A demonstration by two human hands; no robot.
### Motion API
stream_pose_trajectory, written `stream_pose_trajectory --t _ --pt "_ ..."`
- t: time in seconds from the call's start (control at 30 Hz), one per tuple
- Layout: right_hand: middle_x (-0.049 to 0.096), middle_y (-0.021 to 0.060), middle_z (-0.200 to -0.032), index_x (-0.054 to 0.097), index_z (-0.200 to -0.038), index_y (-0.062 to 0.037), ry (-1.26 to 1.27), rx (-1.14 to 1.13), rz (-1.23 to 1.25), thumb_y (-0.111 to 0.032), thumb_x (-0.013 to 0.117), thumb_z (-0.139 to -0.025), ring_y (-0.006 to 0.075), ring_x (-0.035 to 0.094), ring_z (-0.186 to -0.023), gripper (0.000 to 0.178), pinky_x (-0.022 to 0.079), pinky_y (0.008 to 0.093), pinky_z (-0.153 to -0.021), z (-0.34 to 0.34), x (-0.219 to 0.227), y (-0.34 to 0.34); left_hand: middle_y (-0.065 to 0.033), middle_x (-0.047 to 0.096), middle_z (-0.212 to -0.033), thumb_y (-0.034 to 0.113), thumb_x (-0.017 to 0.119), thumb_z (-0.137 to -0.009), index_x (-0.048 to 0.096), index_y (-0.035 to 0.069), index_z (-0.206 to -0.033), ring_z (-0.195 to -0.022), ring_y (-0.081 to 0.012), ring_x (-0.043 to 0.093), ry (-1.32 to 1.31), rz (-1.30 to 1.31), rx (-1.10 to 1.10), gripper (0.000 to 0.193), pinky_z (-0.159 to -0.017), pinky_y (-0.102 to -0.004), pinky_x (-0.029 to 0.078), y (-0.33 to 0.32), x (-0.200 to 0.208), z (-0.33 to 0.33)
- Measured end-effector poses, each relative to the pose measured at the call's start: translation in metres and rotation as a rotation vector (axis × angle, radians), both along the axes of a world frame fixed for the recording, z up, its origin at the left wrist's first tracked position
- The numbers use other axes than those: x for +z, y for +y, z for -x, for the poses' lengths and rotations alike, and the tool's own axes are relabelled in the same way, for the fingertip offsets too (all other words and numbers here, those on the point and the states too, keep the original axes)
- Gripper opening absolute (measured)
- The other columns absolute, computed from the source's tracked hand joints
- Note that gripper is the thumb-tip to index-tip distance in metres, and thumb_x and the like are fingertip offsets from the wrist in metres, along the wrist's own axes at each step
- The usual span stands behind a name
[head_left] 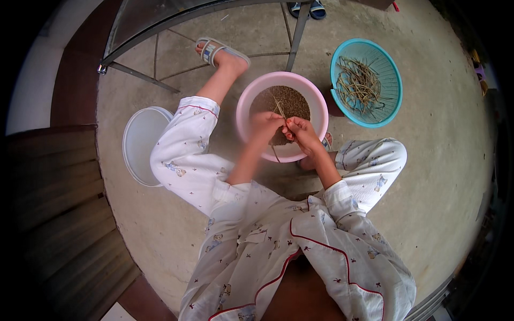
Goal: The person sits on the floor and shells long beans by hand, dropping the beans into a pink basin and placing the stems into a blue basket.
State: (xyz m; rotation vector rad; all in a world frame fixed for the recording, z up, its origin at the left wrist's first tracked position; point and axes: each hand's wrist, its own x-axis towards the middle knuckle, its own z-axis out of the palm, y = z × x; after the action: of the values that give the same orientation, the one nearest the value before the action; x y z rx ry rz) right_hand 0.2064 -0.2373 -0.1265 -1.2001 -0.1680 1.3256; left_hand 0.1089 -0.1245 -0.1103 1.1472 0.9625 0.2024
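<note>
Both hands meet over a pink basin [244,101] that holds a layer of small dark brown seeds [294,99]. A thin, dry, straw-coloured pod [279,105] sticks up from between my fingertips. My left hand [264,126], somewhat smeared by motion, pinches it from the left. On the other side my right hand [303,132] has its thumb and fingers closed on the same pod. The seeds inside the pod, if any, are too small to make out. Another thin strip [275,154] lies against the basin's near inner wall.
To the right of the basin stands a teal colander [395,80] with a tangle of dry pods [358,84]. A white bucket [140,147] is beside my left leg. A metal-framed table [214,10] reaches over the far left, with dark sandals [316,9] beyond it.
</note>
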Motion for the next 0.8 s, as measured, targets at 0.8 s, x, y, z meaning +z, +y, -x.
stream_pose_trajectory --t 0.8 --pt "0.060 0.0012 -0.075 0.058 -0.088 -0.0023 -0.425 0.134 0.044 -0.015 0.044 -0.097 0.0060 0.053 -0.061 0.021 0.044 0.0198 -0.053 -0.006 -0.012 0.002 -0.0067 0.061 -0.064 0.004 0.062 -0.074 0.061 -0.002 -0.075 -0.053 -0.0091 0.055 -0.153 0.055 -0.011 0.006 -0.046 -0.0217 0.038 0.000 0.017 -0.001"
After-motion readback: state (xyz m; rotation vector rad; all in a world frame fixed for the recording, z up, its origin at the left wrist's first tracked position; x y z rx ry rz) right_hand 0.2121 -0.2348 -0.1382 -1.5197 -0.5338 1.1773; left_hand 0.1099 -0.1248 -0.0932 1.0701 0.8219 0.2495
